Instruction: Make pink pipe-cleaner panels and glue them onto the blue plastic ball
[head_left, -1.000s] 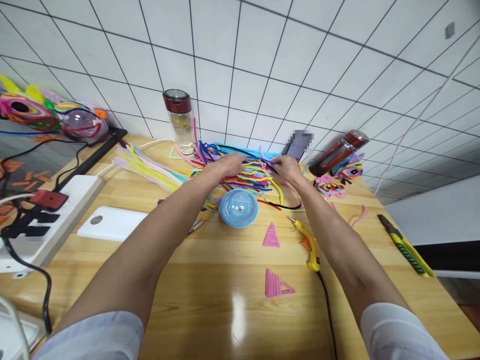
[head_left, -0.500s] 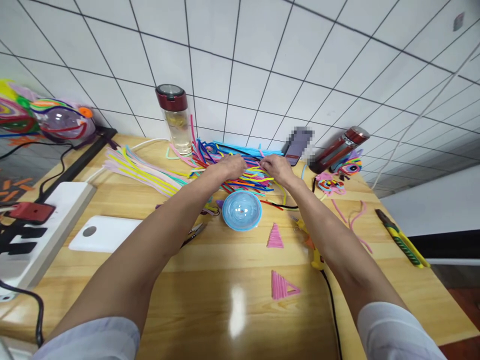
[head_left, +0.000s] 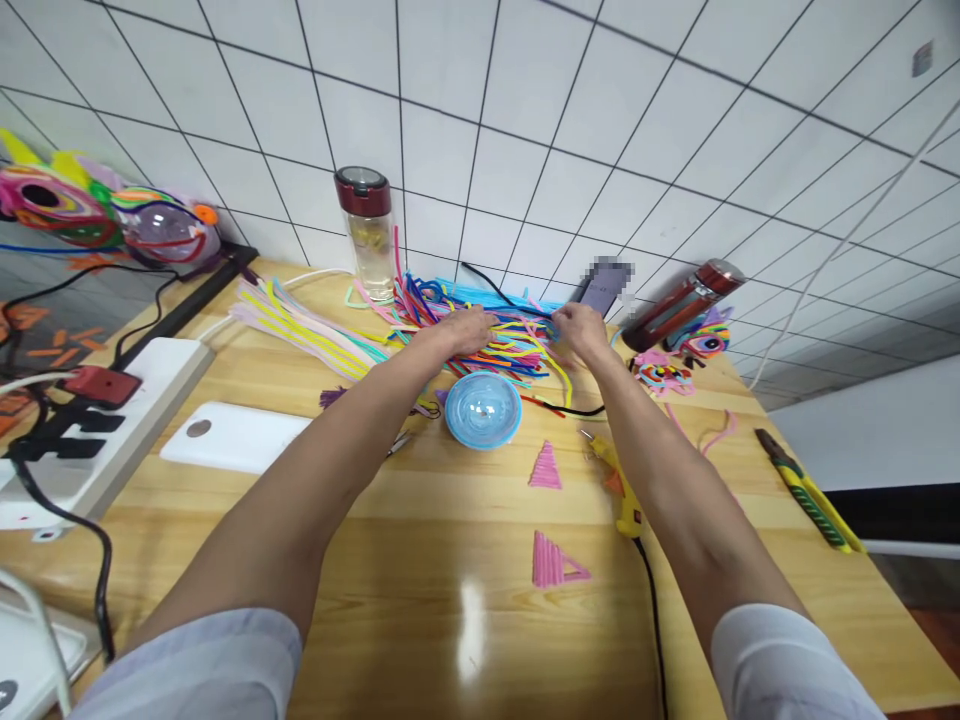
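A pile of multicoloured pipe cleaners (head_left: 517, 350) lies near the tiled wall. My left hand (head_left: 471, 330) rests on the middle of the pile, its fingertips among the strands and partly hidden. At the pile's right side my right hand (head_left: 580, 328) is closed in a pinch on a black pipe cleaner (head_left: 495, 288), which sticks up and slants leftward over the pile. Just in front of the pile stands a light blue bowl (head_left: 484, 411). Two pink ridged pieces, a small triangle (head_left: 546, 467) and a larger one with an opening (head_left: 551, 561), lie nearer to me.
A glass bottle (head_left: 369, 235) stands behind left, a phone (head_left: 602, 288) and a red flask (head_left: 686, 303) behind right. A yellow glue gun (head_left: 624, 500) lies beside my right forearm. Pliers (head_left: 810, 495) are far right, a power strip (head_left: 112, 430) far left.
My right hand has moved right, away from my left hand, and the black pipe cleaner now rises from the pile. My left hand stays on the pile. The view has shifted slightly.
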